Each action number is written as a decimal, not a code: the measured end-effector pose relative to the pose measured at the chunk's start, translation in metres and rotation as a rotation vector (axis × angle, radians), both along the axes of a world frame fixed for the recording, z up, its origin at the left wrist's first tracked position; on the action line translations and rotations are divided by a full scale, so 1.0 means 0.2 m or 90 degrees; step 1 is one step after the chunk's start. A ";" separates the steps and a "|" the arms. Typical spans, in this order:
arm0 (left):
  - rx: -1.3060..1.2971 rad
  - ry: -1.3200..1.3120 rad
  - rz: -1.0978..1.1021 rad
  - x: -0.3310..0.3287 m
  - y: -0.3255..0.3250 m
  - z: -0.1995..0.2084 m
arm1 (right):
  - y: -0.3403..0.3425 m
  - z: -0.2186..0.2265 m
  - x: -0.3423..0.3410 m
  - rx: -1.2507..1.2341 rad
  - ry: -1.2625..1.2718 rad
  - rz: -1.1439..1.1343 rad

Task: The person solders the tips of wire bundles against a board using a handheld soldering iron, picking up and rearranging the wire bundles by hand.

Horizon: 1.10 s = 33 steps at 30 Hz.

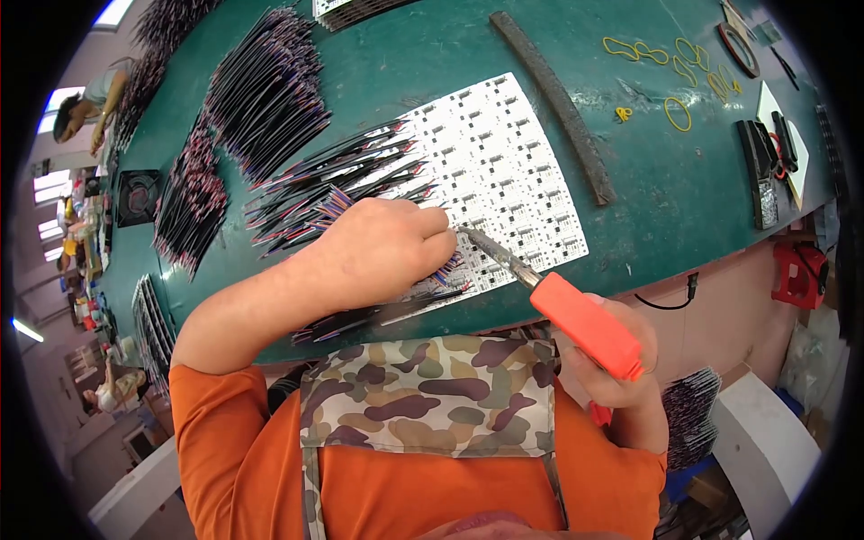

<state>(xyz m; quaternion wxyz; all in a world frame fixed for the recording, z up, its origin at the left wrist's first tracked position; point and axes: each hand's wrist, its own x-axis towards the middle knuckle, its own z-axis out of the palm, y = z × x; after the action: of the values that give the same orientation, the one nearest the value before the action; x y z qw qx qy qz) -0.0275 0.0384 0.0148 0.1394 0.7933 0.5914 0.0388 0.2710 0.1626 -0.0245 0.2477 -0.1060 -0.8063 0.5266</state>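
A white panel of small circuit boards [499, 171] lies on the green table in front of me. Rows of thin black, red and blue wires [346, 157] spread across its left part. My left hand [391, 247] rests over the panel, its fingers closed on a bunch of wires [443, 272] whose ends show beneath them. In my right hand [616, 355] is a soldering iron [585, 324] with a red-orange handle. Its metal tip points left and reaches the panel just beside my left fingertips; whether it touches a pad I cannot tell.
Big bundles of wires [265, 94] lie at the far left beside a small black fan [139, 198]. Beyond the panel stretches a dark strip [553, 103]. Yellow rubber bands [677, 114], a tape roll [738, 49] and scissors [781, 148] lie at right. People sit at the left background.
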 end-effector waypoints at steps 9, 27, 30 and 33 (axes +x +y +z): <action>-0.018 0.087 0.010 0.05 -0.01 0.02 | 0.00 0.01 0.00 0.057 0.006 0.026; 0.017 -0.011 0.154 -0.01 -0.01 0.14 | 0.00 -0.04 0.06 0.083 0.046 -0.059; 0.072 -0.010 0.190 0.00 -0.02 0.14 | -0.02 -0.03 0.07 0.044 0.035 -0.094; 0.039 -0.083 0.193 0.02 -0.04 0.09 | 0.00 -0.05 0.09 0.064 0.047 -0.058</action>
<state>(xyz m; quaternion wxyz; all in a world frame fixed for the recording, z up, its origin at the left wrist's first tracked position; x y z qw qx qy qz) -0.0236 0.0298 0.0332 0.1457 0.6948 0.6924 0.1285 0.2897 0.1618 -0.0342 0.3057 -0.1104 -0.8164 0.4773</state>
